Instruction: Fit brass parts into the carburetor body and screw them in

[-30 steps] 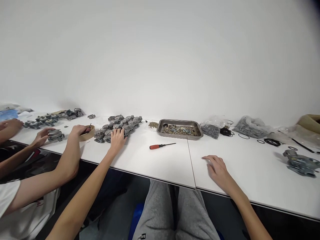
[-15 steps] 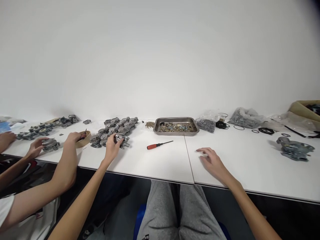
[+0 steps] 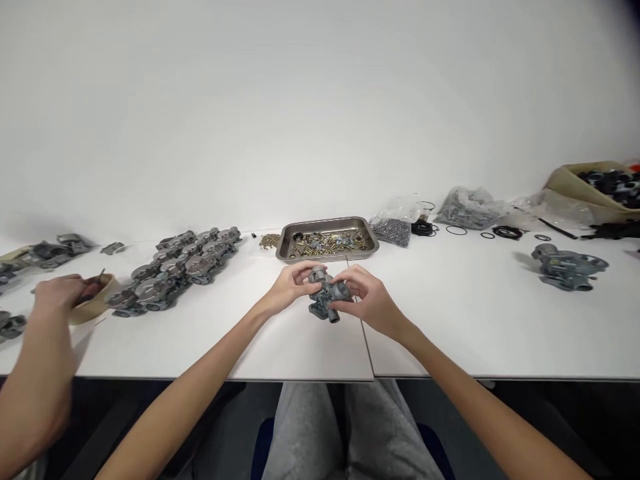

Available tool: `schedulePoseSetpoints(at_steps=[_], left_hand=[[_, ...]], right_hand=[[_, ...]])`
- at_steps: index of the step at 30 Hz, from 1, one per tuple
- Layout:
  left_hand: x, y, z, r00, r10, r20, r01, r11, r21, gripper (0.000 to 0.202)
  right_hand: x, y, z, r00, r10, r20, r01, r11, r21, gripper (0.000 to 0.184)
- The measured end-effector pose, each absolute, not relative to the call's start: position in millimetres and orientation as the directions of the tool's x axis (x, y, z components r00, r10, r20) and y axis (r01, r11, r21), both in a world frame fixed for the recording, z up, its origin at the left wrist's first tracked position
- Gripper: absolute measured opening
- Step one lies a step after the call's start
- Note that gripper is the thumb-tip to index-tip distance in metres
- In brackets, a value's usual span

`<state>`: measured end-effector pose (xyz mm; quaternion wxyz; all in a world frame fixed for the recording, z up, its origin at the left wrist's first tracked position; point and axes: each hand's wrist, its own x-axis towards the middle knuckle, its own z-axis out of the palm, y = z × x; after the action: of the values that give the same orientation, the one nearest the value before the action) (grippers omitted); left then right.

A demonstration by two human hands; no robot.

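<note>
A grey metal carburetor body (image 3: 327, 297) is held up over the table in front of me, between both hands. My left hand (image 3: 290, 288) closes on its left side, thumb in front and fingers behind. Around its right side and round end, my right hand (image 3: 369, 299) is closed. Both hands partly cover the part. Behind them stands a metal tray (image 3: 327, 256) of small brass-coloured parts. The red-handled screwdriver seen earlier does not show now.
Several carburetor bodies (image 3: 173, 268) stand in rows on the left. Beyond them a co-worker's hand (image 3: 59, 293) is at a round tan container (image 3: 95, 308). One carburetor (image 3: 569, 267) lies to the right, below plastic bags (image 3: 470, 208), black rings (image 3: 507, 232) and a tan bin (image 3: 565, 183).
My left hand has brought a carburetor body from the rows on the left to the middle. My right hand has moved left and taken hold of it too. The view has shifted.
</note>
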<state>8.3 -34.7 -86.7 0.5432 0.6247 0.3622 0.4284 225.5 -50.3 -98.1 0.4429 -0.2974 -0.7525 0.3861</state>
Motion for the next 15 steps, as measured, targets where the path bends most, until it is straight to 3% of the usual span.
schedulePoseSetpoints(at_steps=[4,10,15], left_hand=[[0.9,-3.7,-81.2,0.381,0.909,0.168,0.024,-0.192,0.981,0.043],[-27.7,28.4,-101.3,-0.004,0.930,0.368,0.167,-0.362,0.917,0.023],[-48.4,22.4,-108.7,-0.010,0.761,0.649,0.478,-0.567,0.671,0.013]], right_hand=[[236.7,-46.2,-87.7,-0.498,0.787,0.363,0.322,0.557,-0.765,0.027],[215.3,-58.8,-81.8,-0.619,0.772,0.143,0.549,0.556,-0.624,0.030],[198.7,-61.7,-77.1,-0.685,0.727,0.044,0.638,0.628,-0.445,0.029]])
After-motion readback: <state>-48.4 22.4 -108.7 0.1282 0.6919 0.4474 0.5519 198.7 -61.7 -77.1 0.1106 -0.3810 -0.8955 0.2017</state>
